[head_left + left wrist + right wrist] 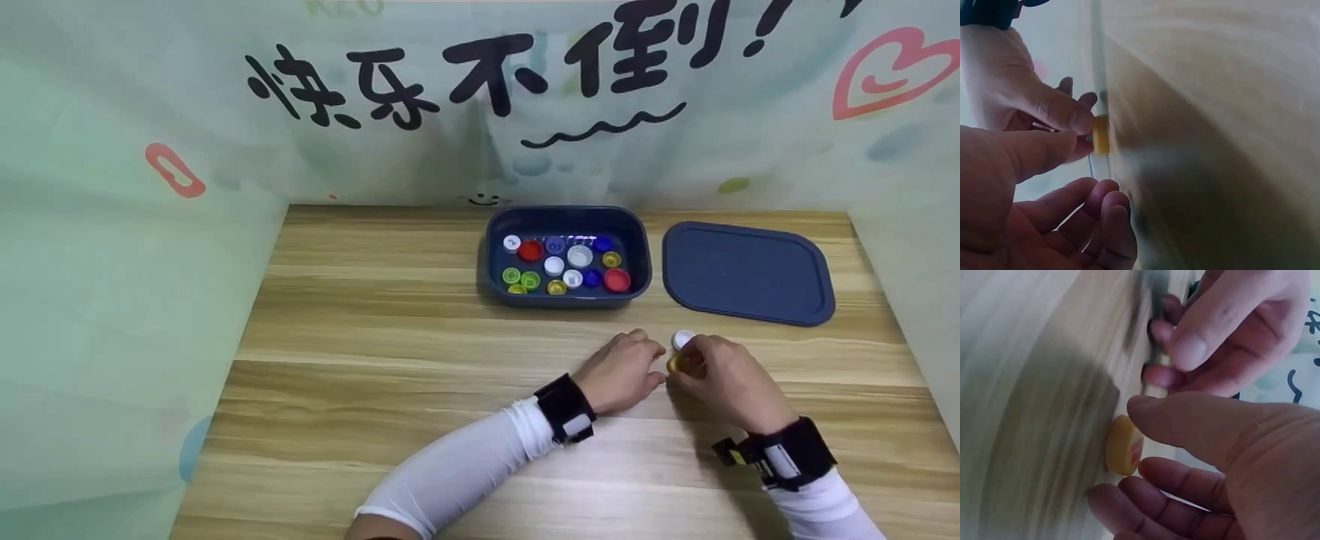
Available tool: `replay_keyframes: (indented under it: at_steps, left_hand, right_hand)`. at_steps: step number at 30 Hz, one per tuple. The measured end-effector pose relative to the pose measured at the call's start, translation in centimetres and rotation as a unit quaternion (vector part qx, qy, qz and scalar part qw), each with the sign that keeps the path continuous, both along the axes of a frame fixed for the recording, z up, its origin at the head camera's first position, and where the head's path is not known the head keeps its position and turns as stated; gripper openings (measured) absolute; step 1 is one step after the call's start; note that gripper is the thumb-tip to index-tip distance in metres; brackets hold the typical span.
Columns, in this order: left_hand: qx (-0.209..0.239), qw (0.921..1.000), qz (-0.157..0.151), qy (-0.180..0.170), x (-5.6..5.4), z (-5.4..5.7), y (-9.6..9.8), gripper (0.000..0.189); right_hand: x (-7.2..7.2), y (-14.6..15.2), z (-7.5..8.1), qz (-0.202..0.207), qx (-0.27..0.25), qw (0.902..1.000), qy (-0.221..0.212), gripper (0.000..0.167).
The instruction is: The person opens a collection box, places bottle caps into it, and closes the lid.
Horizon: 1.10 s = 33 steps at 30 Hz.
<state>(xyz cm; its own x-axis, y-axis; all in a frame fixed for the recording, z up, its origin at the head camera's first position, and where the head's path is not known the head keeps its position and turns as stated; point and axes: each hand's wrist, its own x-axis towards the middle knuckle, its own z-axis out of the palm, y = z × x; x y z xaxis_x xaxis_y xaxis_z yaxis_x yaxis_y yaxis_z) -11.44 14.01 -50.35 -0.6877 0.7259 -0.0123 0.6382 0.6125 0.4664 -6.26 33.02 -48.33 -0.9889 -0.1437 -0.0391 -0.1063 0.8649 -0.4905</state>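
A yellow bottle cap (677, 364) rests on the wooden table between the thumb and fingers of my right hand (739, 382), which pinches it by the edge. From the right wrist view, the yellow cap (1123, 445) stands out from the tabletop, with a reddish mark on its face. Just beyond it lies a white cap (682, 340), partly covered by the right fingers. My left hand (621, 371) hovers beside it on the left, fingers loosely bent and holding nothing. Its thumb and fingers (1114, 225) are spread apart near the yellow cap (1101, 135) in the left wrist view.
A dark blue box (495, 289) at the back holds several caps in white, red, blue, green and yellow. Its matching lid (750, 274) lies flat to the right. A printed cloth (420, 165) rises behind the table and along both sides.
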Motion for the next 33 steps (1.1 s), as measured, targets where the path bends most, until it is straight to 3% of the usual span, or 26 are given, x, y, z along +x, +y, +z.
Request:
replay_keyframes:
  at_steps: [7,13,20,22,28,33]
  left_hand:
    - [-0.018,0.9993,-0.021,0.024,0.2,-0.3,0.5,0.017]
    - [-0.001,0.9999,-0.002,0.012,0.2,-0.4,0.6,0.017]
    - [-0.027,0.9991,0.007,0.032,0.4,-0.2,0.7,0.014]
    - [-0.025,0.9993,0.010,0.024,0.5,-0.1,0.6,0.015]
    - [0.047,0.9963,0.044,-0.057,0.4,0.5,0.1,0.022]
    - [0.123,0.9859,0.080,-0.080,0.0,2.1,-0.8,0.024]
  right_hand:
    - [-0.1,-0.9,-0.5,0.020,-0.021,0.9994,0.020,0.021]
    - [-0.1,-1.1,-0.7,0.021,-0.030,0.9990,0.027,0.021]
    - [-0.1,-1.4,-1.2,0.028,-0.019,0.9981,0.051,0.019]
    - [-0.1,-1.4,-1.2,0.028,-0.022,0.9982,0.048,0.019]
    - [0.0,-1.7,-0.3,0.011,-0.048,0.9970,0.059,0.024]
    - [-0.4,-2.4,1.4,-0.010,-0.078,0.9918,0.100,0.028]
